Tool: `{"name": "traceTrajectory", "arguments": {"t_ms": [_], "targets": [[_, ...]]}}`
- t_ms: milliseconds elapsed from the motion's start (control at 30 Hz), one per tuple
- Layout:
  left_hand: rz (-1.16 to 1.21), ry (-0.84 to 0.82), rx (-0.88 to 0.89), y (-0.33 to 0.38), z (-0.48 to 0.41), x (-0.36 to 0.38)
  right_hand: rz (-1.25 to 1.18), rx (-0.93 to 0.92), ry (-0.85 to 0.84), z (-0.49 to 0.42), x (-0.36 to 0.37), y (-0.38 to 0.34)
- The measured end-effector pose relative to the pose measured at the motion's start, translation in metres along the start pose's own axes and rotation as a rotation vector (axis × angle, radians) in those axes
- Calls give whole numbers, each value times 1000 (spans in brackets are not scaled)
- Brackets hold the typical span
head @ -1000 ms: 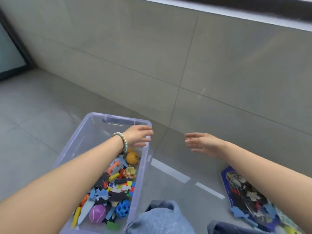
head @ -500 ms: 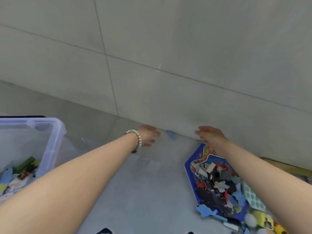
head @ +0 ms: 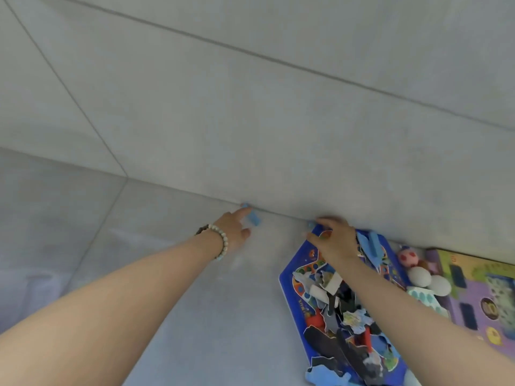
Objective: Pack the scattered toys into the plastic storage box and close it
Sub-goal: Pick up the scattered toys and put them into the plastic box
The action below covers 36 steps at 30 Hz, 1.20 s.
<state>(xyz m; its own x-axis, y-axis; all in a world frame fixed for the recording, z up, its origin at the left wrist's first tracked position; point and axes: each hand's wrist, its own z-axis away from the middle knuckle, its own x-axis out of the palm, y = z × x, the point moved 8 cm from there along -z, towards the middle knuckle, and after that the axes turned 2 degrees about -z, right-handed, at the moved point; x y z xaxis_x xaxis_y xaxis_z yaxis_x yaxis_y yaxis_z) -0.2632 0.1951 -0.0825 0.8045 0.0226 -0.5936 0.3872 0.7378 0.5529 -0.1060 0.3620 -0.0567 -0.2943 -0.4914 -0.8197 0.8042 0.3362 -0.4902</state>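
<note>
A small light-blue piece (head: 253, 217) lies on the grey floor against the wall. My left hand (head: 233, 230), with a bead bracelet on the wrist, reaches it with fingers apart, and the fingertips touch the piece. My right hand (head: 333, 237) lies on the far corner of a blue puzzle board (head: 291, 285). A heap of loose puzzle pieces (head: 342, 319) covers that board. The thumb is at the board's edge; whether the fingers grip it I cannot tell. The plastic storage box is out of view.
A grey tiled wall (head: 250, 121) rises straight ahead. To the right, along the wall, lie a pink ball (head: 407, 257), two pale egg-shaped toys (head: 419, 276) and a purple and yellow game board (head: 485, 296). Grey tiled floor (head: 83, 218) spreads to the left.
The view has swung right, away from the storage box, which has left the frame. Both hands have reached forward to the wall: left onto the blue piece, right onto the puzzle board.
</note>
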Motion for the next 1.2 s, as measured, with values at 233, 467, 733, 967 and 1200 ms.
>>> {"name": "traceTrajectory", "arguments": {"t_ms": [233, 467, 733, 967, 1200], "targets": [[-231, 214, 26, 0, -11, -9, 40, 93, 141, -4, 10, -2], [-267, 256, 46, 2, -1, -8, 143, 107, 102, -5, 17, -5], [95, 211, -94, -33, 36, -4, -497, 15, -77, 46, 19, -44], [649, 187, -146, -43, 112, -1, -844, 81, -236, 130, 22, -79], [812, 223, -63, -41, 270, -67, -852, -40, -415, 242, -1, -149]]}}
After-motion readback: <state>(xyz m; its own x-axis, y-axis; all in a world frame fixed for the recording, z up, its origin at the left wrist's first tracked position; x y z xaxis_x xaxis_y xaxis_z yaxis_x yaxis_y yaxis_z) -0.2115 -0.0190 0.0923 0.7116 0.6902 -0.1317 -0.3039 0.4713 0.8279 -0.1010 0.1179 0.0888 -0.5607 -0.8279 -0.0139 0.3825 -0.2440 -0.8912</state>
